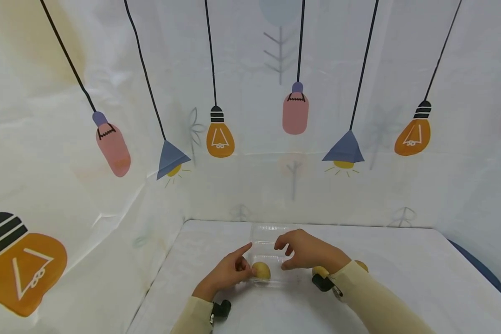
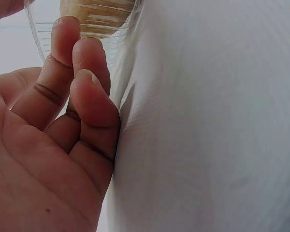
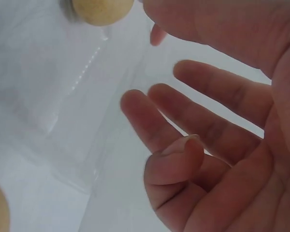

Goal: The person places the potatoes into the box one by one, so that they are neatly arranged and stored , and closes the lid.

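Note:
A clear plastic clamshell box (image 1: pixel 262 249) lies with its lid folded back on the white table. Inside its near left corner sits a round yellow-brown fruit (image 1: pixel 261 270). My left hand (image 1: pixel 229 271) holds the box's left wall, thumb by the fruit and index finger stretched forward along the side. In the left wrist view, its other fingers (image 2: pixel 89 92) bend against the ribbed outer wall. Over the right part of the box hovers my right hand (image 1: pixel 306 250), thumb and fingers spread apart with nothing between them, as the right wrist view also shows.
Two more round fruits, one (image 1: pixel 319 271) left of the right wrist and one (image 1: pixel 362 265) beyond it, sit on the table (image 1: pixel 405 273), partly hidden by the arm. A white printed sheet (image 1: pixel 250 185) hangs behind the table and along its left side.

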Available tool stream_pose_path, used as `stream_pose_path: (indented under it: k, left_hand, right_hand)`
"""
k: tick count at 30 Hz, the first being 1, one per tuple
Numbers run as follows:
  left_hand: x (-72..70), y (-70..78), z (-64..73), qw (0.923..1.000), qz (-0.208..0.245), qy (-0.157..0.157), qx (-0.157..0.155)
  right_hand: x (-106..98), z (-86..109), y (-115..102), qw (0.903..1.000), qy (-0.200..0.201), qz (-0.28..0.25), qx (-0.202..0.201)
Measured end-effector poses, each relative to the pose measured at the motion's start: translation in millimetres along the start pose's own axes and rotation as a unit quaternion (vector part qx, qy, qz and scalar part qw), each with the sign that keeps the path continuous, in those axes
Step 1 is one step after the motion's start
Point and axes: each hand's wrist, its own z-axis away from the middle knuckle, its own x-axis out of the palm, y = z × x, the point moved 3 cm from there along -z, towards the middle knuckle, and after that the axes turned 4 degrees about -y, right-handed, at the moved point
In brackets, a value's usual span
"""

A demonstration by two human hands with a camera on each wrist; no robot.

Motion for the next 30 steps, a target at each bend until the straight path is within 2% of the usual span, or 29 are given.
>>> stream_pose_path:
  k: [6, 11, 15, 23, 30]
  left_hand:
    - [0.7, 2.4, 0.1, 1.0, -0.007, 0.0, 0.004]
    - [1.1, 2.0, -0.3, 1.0, -0.006, -0.001, 0.004]
    - [0.9, 1.7, 0.8, 1.0, -0.004, -0.002, 0.002]
    - [0.4, 0.2, 0.1, 0.9999, -0.013, -0.002, -0.003]
    - [-0.5, -6.0, -1.8, 0.9995, -0.03, -0.004, 0.0]
  right_hand:
    - [-4.6, 28.2, 5.9, 0.9996, 0.026, -0.001, -0.012]
    - [-4.1, 52.3, 11.9, 0.9995, 0.032, 0.001, -0.002]
    - [-1.7, 70.2, 21.2, 0.9986, 0.051, 0.0, 0.015]
    - [5.7, 106.2, 30.4, 0.9893, 0.145, 0.003, 0.012]
    - [17.8, 127.7, 40.1, 0.9793, 0.202, 0.016, 0.008]
